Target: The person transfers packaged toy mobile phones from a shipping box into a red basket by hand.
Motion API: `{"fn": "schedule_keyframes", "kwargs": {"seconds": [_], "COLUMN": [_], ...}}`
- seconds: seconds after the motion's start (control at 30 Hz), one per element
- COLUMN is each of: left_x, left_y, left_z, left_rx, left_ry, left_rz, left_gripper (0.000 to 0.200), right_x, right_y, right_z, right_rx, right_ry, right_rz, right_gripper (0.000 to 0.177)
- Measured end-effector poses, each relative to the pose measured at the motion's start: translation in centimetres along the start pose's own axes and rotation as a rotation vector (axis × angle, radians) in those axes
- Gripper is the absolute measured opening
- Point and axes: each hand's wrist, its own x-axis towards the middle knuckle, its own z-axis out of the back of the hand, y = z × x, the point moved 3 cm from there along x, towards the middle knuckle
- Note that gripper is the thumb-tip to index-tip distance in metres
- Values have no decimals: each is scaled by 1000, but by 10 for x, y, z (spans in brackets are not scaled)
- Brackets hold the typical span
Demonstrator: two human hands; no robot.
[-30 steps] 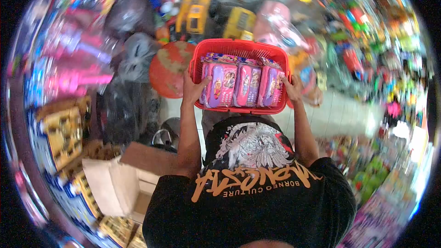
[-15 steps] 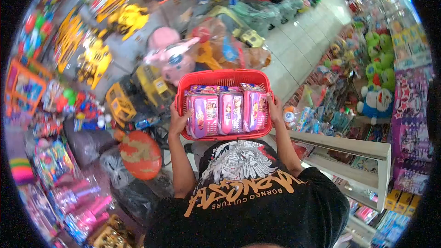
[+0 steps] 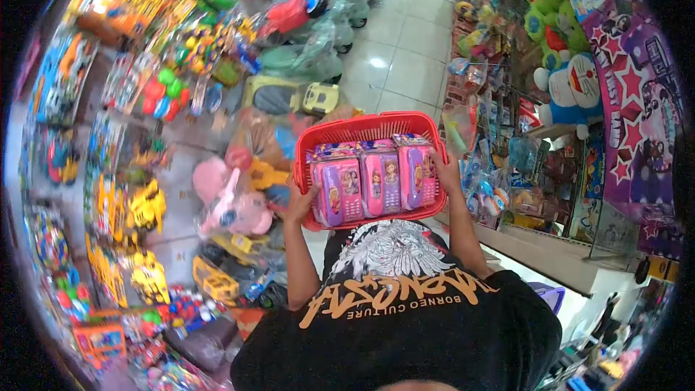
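A red plastic basket (image 3: 369, 122) is held in front of my body, gripped at both sides. My left hand (image 3: 298, 203) wraps round its left wall, thumb over the rim. On the opposite side, my right hand (image 3: 449, 174) closes round the right wall with its thumb inside. Three pink and purple toy phone packs (image 3: 381, 182) in clear wrapping stand in a row in the basket's front half. Behind them, more packs partly show; the basket's floor is hidden.
Shop goods crowd both sides. To the left are a pink wrapped toy (image 3: 235, 206) and yellow toy trucks (image 3: 148, 275). A tiled aisle (image 3: 398, 36) runs ahead. Shelves with a glass-sided counter (image 3: 557, 246) and a blue plush toy (image 3: 568, 94) line the right.
My view has turned to the right, so the aisle lies more directly ahead and the pink toy sits lower left. Both hands keep their hold on the basket.
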Motion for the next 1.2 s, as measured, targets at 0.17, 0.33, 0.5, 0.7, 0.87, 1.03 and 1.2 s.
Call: {"fn": "schedule_keyframes", "kwargs": {"seconds": [0.17,0.33,0.5,0.7,0.87,1.03,1.2], "left_x": [97,192,260,360,420,475,540], "left_y": [-56,-88,-130,-143,-157,-222,-253], "left_z": [-34,-66,-105,-187,-230,-275,-298], "left_rx": [-33,83,146,28,86,23,73], "left_ry": [175,270,361,372,319,380,325], "left_rz": [114,-1,48,-13,25,84,-53], "left_gripper": [94,97,98,94,93,94,95], "right_x": [61,112,178,291,381,448,490], "right_y": [7,34,58,52,36,87,144], "right_z": [17,25,49,93,114,141,137], "right_rx": [6,41,-53,-191,-71,-166,64], "right_ry": [-174,-282,-334,-397,-356,-410,-320], "right_rz": [83,-17,9,26,70,98,-74], "right_gripper": [34,34,41,38,39,41,44]}}
